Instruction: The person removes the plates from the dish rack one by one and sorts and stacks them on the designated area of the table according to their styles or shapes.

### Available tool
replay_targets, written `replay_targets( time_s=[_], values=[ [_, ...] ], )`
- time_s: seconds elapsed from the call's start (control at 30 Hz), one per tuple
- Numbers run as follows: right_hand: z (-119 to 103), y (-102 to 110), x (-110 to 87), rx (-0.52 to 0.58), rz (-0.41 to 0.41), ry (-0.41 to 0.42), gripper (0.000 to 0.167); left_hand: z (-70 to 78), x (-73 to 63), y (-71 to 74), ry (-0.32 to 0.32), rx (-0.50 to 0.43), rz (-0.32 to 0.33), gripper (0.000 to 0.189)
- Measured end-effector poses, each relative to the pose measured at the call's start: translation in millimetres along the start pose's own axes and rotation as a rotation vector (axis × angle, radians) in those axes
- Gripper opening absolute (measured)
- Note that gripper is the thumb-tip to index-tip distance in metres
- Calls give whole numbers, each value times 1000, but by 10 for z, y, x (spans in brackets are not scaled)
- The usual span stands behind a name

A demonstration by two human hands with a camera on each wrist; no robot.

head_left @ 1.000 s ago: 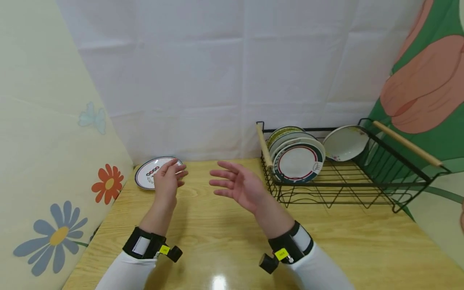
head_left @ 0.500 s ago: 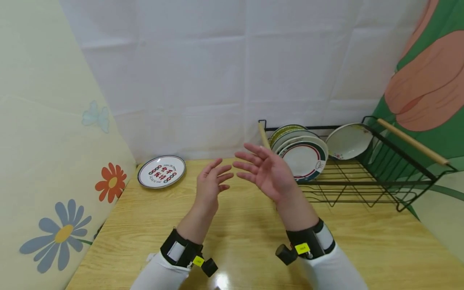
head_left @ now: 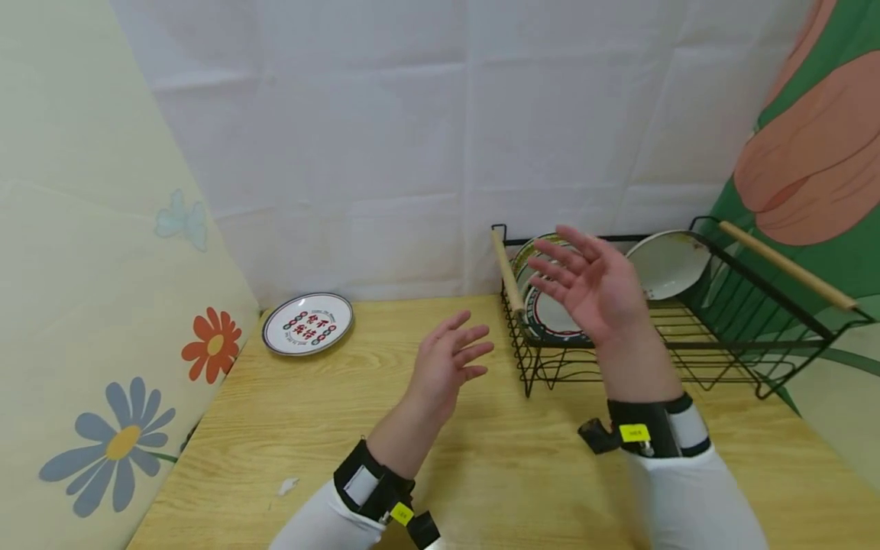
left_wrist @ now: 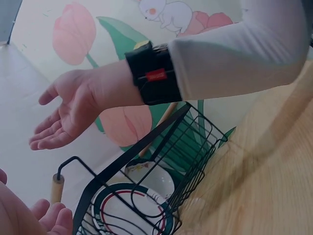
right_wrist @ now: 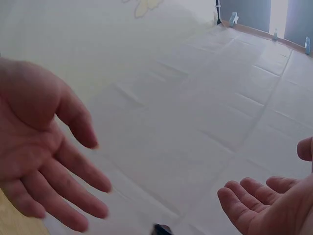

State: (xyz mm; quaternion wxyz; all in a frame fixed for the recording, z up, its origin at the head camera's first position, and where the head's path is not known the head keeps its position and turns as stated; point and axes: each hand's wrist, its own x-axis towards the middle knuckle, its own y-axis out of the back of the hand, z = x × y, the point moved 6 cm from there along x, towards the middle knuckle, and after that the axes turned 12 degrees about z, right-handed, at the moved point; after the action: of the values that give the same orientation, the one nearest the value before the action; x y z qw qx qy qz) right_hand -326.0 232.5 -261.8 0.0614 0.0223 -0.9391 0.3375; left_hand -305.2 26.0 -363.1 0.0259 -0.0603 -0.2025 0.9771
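Observation:
In the head view my left hand (head_left: 450, 367) hovers above the wooden table, fingers loosely spread and nothing in them. My right hand (head_left: 596, 294) is raised in front of the dish rack (head_left: 619, 345), also holding nothing; its palm faces left. Behind it, several plates (head_left: 550, 312) stand on edge at the rack's left end, partly hidden by the fingers. A white bowl (head_left: 670, 263) leans farther right in the rack. On the table at the back left lies a round plate (head_left: 308, 324) with red characters and a blue rim. The left wrist view shows the rack beyond both hands.
The wooden table (head_left: 330, 428) meets a white cloth backdrop (head_left: 357, 153) behind. A flower-patterned panel (head_left: 124, 305) borders the left, and a green panel with pink tulips (head_left: 811, 153) the right. A small white scrap (head_left: 287, 486) lies near the left front. The rack has wooden handles (head_left: 787, 264).
Both hands have moved right, away from the plate on the table, which is now uncovered. The right hand has also risen and now covers part of the racked plates.

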Motion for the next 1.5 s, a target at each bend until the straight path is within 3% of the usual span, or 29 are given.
replay_targets(
  time_s=[0.13,0.23,0.47,0.6,0.73,0.87,1.0,1.27,1.5],
  values=[
    [-335,124,146,-130,92,24,43,-80,-8,-121,33,-20,-17,48],
    [-543,210,311,-349,135,52,53,-144,-9,-206,70,-41,-22,48],
    [-791,409,760,-1174,198,93,66,-288,16,-335,153,-109,-27,49],
    [-831,508,941,-1521,171,132,60,-361,55,-368,185,-130,-13,50],
    [-755,579,1056,-1775,56,153,54,-421,102,-345,196,-141,16,51],
    [-629,599,1098,-1889,-31,164,45,-469,143,-282,206,-139,36,52],
    [-551,602,1101,-1953,-57,169,39,-491,172,-224,213,-127,46,51],
    [-505,666,1074,-1997,-59,164,37,-499,209,-162,223,-124,59,51],
    [-425,775,1006,-2147,-180,103,41,-504,232,-154,229,-119,59,49]
  ],
)
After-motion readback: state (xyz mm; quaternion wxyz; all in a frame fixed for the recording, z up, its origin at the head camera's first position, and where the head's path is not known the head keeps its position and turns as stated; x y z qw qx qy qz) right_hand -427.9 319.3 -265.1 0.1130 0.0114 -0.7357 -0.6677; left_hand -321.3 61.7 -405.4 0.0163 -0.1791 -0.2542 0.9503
